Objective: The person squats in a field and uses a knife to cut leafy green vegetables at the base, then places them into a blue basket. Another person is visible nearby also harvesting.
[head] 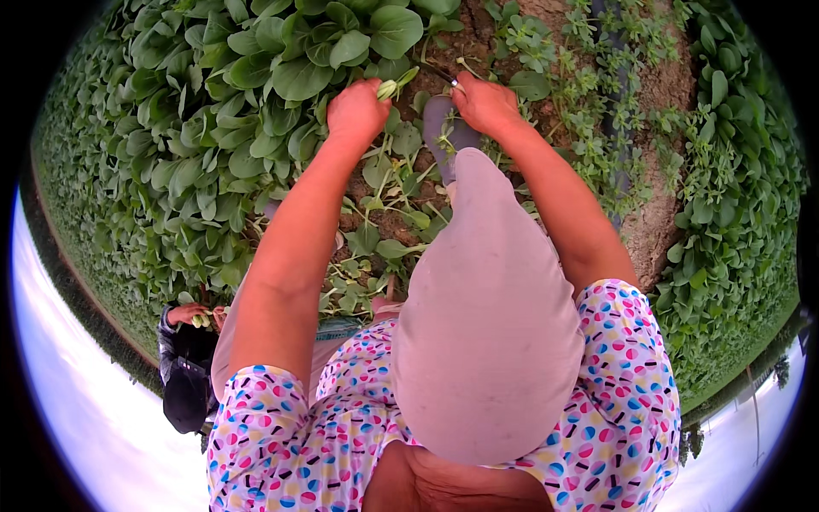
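Note:
My left hand (pixel 360 110) is closed around a small pale-green stalk base (pixel 386 90) of a leafy green, at the edge of the dense row. Most of what it grips is hidden by the fingers. My right hand (pixel 485 104) grips a cutting tool by its handle. A shiny metal collar shows at the thumb, and a thin dark blade (pixel 437 71) points left towards the plants; its full shape cannot be made out. Broad-leaved bok choy plants (pixel 301 77) stand just beyond my left hand.
Loose leaves (pixel 377 169) litter the soil between my arms. My grey shoe (pixel 441 121) and bent knee (pixel 486 288) lie between the hands. A dark drip hose (pixel 619 115) runs through low weeds on the right. Another person (pixel 185 384) holds greens at the lower left.

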`<state>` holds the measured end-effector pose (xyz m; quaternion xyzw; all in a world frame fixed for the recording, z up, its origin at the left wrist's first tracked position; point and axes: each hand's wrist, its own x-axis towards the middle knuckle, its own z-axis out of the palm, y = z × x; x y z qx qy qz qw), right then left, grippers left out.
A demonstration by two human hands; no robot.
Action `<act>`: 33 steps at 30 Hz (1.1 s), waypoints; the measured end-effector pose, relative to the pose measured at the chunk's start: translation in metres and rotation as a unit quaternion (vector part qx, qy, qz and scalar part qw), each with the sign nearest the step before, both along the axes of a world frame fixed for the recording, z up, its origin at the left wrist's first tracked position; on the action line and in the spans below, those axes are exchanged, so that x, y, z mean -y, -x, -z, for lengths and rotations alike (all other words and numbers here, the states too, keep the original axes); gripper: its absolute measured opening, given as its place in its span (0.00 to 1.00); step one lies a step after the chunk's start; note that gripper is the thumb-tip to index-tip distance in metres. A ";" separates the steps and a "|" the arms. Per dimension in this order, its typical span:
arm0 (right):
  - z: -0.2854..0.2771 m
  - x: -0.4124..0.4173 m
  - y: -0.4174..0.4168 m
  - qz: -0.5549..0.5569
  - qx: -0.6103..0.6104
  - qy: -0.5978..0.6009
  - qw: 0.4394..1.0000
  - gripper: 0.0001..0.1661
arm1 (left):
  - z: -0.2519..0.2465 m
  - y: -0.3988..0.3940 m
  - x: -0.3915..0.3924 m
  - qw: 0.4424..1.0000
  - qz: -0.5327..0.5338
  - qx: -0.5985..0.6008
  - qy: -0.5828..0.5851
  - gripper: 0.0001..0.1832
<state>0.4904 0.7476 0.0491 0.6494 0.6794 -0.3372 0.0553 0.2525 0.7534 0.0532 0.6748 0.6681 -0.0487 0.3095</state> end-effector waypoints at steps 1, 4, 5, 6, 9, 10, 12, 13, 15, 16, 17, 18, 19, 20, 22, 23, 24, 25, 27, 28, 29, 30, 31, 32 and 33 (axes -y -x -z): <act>0.000 0.002 -0.006 -0.006 0.004 0.011 1.000 0.19 | -0.003 0.001 0.002 1.000 0.002 0.006 -0.003 0.17; -0.008 0.017 -0.013 0.059 -0.070 -0.035 0.995 0.19 | -0.022 -0.002 0.018 0.990 -0.056 0.126 -0.035 0.14; -0.012 0.017 -0.012 0.142 -0.224 0.028 0.964 0.19 | -0.027 -0.003 0.024 0.978 -0.091 0.185 -0.038 0.13; -0.022 0.014 -0.009 0.223 -0.366 0.090 0.899 0.19 | -0.033 -0.006 0.032 0.960 -0.125 0.246 -0.039 0.12; -0.049 0.011 0.013 0.347 -0.582 0.151 0.720 0.17 | -0.055 -0.013 0.055 0.930 -0.142 0.334 -0.055 0.14; -0.049 0.009 0.014 0.341 -0.581 0.149 0.723 0.16 | -0.060 -0.015 0.061 0.927 -0.123 0.349 -0.068 0.16; -0.057 0.007 0.013 0.335 -0.564 0.140 0.741 0.12 | -0.073 -0.016 0.070 0.917 -0.118 0.375 -0.074 0.23; -0.060 0.007 0.008 0.330 -0.553 0.136 0.752 0.12 | -0.086 -0.014 0.068 0.896 -0.189 0.400 -0.033 0.23; -0.070 0.011 0.000 0.319 -0.532 0.128 0.774 0.11 | -0.109 -0.011 0.062 0.834 -0.324 0.444 0.047 0.23; -0.079 0.015 0.001 0.318 -0.537 0.133 0.770 0.09 | -0.110 -0.010 0.060 0.848 -0.273 0.454 -0.003 0.21; -0.085 0.019 0.004 0.324 -0.543 0.147 0.761 0.10 | -0.101 -0.010 0.057 0.873 -0.158 0.459 -0.043 0.26; -0.093 0.023 0.007 0.329 -0.553 0.151 0.750 0.10 | -0.099 -0.019 0.055 0.878 -0.120 0.462 0.013 0.30; -0.100 0.025 0.010 0.332 -0.565 0.157 0.739 0.11 | -0.100 -0.030 0.053 0.881 -0.083 0.461 0.067 0.34; -0.101 0.026 0.011 0.335 -0.562 0.136 0.744 0.12 | -0.104 -0.039 0.050 0.860 -0.065 0.491 0.123 0.38; -0.096 0.029 0.009 0.346 -0.550 0.087 0.755 0.14 | -0.100 -0.057 0.037 0.889 -0.074 0.433 0.127 0.30; -0.091 0.031 0.003 0.369 -0.549 0.072 0.747 0.15 | -0.091 -0.061 0.025 0.925 -0.061 0.356 0.123 0.26; -0.083 0.034 -0.008 0.393 -0.546 0.058 0.738 0.17 | -0.090 -0.069 0.010 0.957 -0.007 0.286 0.042 0.23; -0.076 0.037 -0.016 0.416 -0.541 0.043 0.729 0.18 | -0.090 -0.075 -0.007 0.975 0.045 0.213 -0.042 0.19; -0.058 0.039 -0.012 0.392 -0.488 0.068 0.777 0.20 | -0.071 -0.070 -0.045 0.986 0.104 0.066 -0.108 0.16; -0.050 0.038 -0.006 0.378 -0.451 0.090 0.804 0.20 | -0.060 -0.057 -0.063 0.984 0.128 0.001 -0.121 0.17; -0.042 0.036 -0.002 0.363 -0.413 0.110 0.828 0.19 | -0.056 -0.042 -0.077 0.982 0.141 -0.059 -0.110 0.19; -0.025 0.030 0.001 0.324 -0.369 0.131 0.861 0.21 | -0.047 -0.019 -0.085 0.977 0.143 -0.060 -0.146 0.22; -0.015 0.020 0.009 0.277 -0.335 0.093 0.896 0.22 | -0.046 -0.001 -0.088 0.976 0.132 -0.078 -0.155 0.25; -0.006 0.012 0.021 0.231 -0.300 0.056 0.924 0.22 | -0.048 0.019 -0.085 0.975 0.119 -0.071 -0.175 0.27; 0.001 0.002 0.034 0.181 -0.262 0.020 0.948 0.23 | -0.049 0.036 -0.081 0.978 0.101 -0.079 -0.162 0.29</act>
